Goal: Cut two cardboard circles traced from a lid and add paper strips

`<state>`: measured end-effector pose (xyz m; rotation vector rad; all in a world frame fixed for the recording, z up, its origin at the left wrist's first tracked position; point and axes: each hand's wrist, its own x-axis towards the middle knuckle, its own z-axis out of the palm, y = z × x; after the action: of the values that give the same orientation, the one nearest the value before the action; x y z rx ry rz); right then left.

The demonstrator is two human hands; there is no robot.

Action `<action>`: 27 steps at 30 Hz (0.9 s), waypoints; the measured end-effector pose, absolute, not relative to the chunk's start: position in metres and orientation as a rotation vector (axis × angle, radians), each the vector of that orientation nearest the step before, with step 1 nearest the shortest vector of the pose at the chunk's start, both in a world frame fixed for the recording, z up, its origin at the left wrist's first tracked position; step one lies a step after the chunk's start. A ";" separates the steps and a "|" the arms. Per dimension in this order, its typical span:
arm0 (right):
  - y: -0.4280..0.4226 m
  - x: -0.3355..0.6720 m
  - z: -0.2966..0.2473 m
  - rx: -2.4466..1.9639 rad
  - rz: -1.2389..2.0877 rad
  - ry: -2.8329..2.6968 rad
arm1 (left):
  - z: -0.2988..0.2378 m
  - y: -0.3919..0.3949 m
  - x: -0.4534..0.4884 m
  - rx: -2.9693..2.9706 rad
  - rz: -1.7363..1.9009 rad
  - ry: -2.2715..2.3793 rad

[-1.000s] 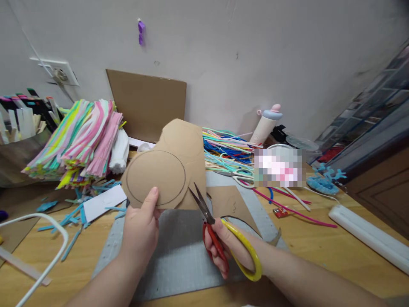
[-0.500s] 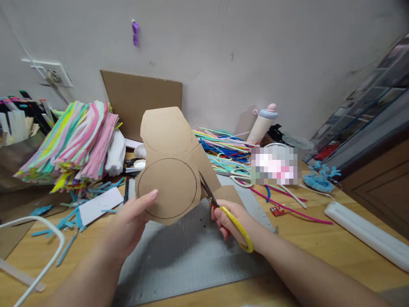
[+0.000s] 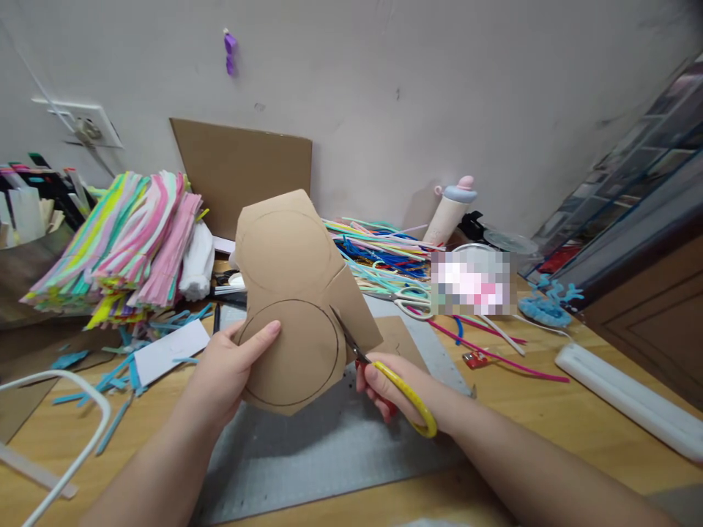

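Note:
A piece of brown cardboard (image 3: 291, 344) is raised above the grey cutting mat (image 3: 307, 461). It bears a dark drawn circle on its lower part and a fainter circle above. My left hand (image 3: 225, 373) grips its left edge, thumb on top and the other fingers hidden beneath. My right hand (image 3: 392, 384) is closed round scissors (image 3: 409, 399) with yellow and red handles. Their blades lie at the right side of the dark circle, with a cardboard flap to the right of them. Another cardboard piece (image 3: 403, 340) lies on the mat behind my right hand.
Bundles of coloured pipe cleaners (image 3: 126, 241) stand at the left, with loose ones (image 3: 378, 252) behind the mat. White-handled scissors (image 3: 414, 301), a bottle (image 3: 450, 212) and a white power strip (image 3: 626, 399) are on the right. A cardboard sheet (image 3: 247, 165) leans on the wall.
The held cardboard has shifted slightly down and turned a little. The scissor blades now sit farther in along the circle's right side, and the flap stands further apart from the rest.

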<state>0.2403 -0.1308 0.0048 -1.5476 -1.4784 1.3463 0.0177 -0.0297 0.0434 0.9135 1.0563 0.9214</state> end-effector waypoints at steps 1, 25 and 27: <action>-0.131 0.240 0.003 -1.541 1.352 -1.468 | 0.044 -0.029 0.017 0.918 0.906 1.054; -0.127 0.242 0.009 -1.201 1.692 -1.183 | 0.050 -0.024 0.005 1.063 0.806 1.061; -0.127 0.242 0.005 -1.118 1.805 -1.055 | 0.051 -0.023 0.005 1.085 0.812 1.078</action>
<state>0.2416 -0.1269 0.0047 -1.1179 -1.0552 1.8045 0.0048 -0.0234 0.0508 1.0849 1.0780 0.8115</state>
